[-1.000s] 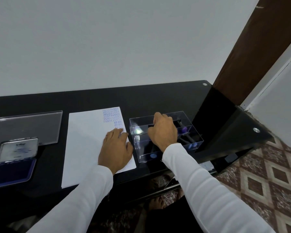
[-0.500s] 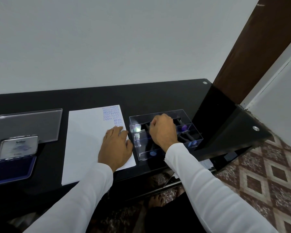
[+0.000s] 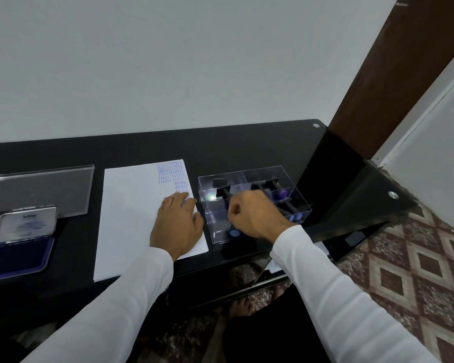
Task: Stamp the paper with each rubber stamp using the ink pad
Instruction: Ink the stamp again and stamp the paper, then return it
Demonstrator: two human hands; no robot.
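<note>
Head view of a black glass desk [image 3: 247, 142]. The sheet of white paper [image 3: 131, 213] lay at the centre, its corner at 1 o'clock already carrying rows of blue impressions [image 3: 172, 172] reading SAMPLE, AMENDED and AIR MAIL. The left hand [image 3: 177, 225] rested palm-down on the sheet's right edge, fingers straight and together, pinning it just below the lowest impression. At 3 o'clock from the paper, just beside it, stood a clear compartmented box [image 3: 254, 203] holding black-handled rubber stamps [image 3: 278, 191] with purple-stained faces. The right hand [image 3: 252, 217] was over the box's near compartments, fingers curled inward; whether they had closed on a stamp handle could not be told, since the knuckles hid the fingertips. The open ink pad [image 3: 16, 254], lid raised, sat at 9 o'clock from the paper, well apart from the box, with a clear acrylic sheet [image 3: 37, 191] behind it.

Judged step: selecting a stamp from the box, with several impressions made and others apparently outstanding. The next move would call for lifting one stamp clear of the dividers, carrying it across the paper to the pad at 9 o'clock for inking, then pressing it squarely onto blank paper below the existing rows while the left hand holds the sheet.
</note>
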